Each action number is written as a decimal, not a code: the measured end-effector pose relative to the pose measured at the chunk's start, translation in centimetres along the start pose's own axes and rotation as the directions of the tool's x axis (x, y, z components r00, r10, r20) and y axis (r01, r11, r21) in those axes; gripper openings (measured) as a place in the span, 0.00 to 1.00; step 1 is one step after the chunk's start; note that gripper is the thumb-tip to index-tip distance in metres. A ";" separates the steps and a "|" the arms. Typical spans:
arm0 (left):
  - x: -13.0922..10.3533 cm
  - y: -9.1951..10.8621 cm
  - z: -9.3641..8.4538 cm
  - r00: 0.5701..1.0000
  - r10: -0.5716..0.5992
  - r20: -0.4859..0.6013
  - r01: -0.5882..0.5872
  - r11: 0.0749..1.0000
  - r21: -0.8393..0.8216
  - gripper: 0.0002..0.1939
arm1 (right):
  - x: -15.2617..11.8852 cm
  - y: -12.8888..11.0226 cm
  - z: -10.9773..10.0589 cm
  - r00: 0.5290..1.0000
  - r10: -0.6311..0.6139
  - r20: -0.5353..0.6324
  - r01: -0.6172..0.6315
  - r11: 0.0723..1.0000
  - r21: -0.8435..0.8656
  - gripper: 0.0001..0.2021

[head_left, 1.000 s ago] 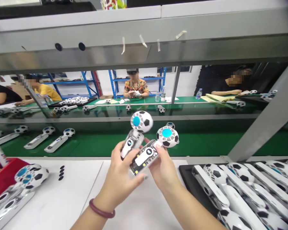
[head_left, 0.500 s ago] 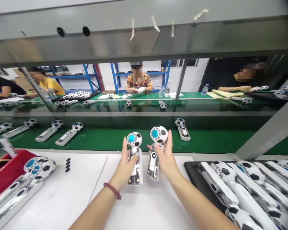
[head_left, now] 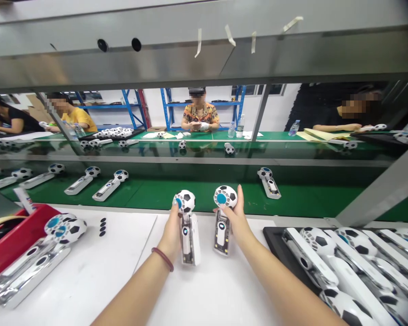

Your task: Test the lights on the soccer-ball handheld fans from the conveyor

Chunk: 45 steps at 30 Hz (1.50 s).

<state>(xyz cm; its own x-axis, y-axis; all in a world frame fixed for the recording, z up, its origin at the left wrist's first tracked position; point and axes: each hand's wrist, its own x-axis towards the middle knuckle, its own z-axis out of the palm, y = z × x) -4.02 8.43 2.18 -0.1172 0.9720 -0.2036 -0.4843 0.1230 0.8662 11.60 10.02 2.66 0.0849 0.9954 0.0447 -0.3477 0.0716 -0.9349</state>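
My left hand (head_left: 172, 231) is closed round a device with a football-patterned head (head_left: 187, 201), its thumb up on the blue disc at the head. The clear-fronted white handle of that device points down over the white work surface (head_left: 204, 294). In my right hand (head_left: 237, 217) is a second football-headed device (head_left: 221, 233), its blue disc and see-through handle facing me, the thumb just below the disc. Both devices are side by side, heads up, a small gap between them. The fingers behind each device are mostly hidden.
A black tray (head_left: 275, 249) of similar devices lies at the right. At the left are a red bin (head_left: 23, 235), more devices (head_left: 37, 267) and black round pads (head_left: 102, 227). Devices lie along the green belt (head_left: 149, 190). Several people sit beyond it.
My left thumb has moved up from the handle to the head of its device, which has turned slightly. The right thumb is higher too. Belt items appear further right, as the whole view has shifted.
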 end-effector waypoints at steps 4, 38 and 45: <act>-0.5 0.4 0.2 0.996 -0.028 -0.089 0.030 0.999 0.026 0.26 | 0.0 -0.4 0.0 0.996 0.058 -0.060 -0.062 0.997 -0.053 0.37; 1.0 -0.8 -3.7 0.957 -0.091 0.276 0.027 0.973 0.228 0.25 | -0.1 4.8 0.5 0.942 0.239 0.236 -0.212 0.968 -0.134 0.23; 0.7 -0.3 -3.7 0.962 -0.125 0.241 0.076 0.977 0.200 0.26 | 0.2 4.7 0.3 0.927 0.297 0.229 -0.289 0.955 -0.070 0.26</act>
<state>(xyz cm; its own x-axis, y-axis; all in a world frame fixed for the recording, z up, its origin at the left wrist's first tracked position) -7.11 8.33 0.07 0.1566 0.9685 -0.1937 -0.3083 0.2343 0.9220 9.75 10.57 -1.63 -0.2387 0.9586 -0.1555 -0.2913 -0.2234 -0.9302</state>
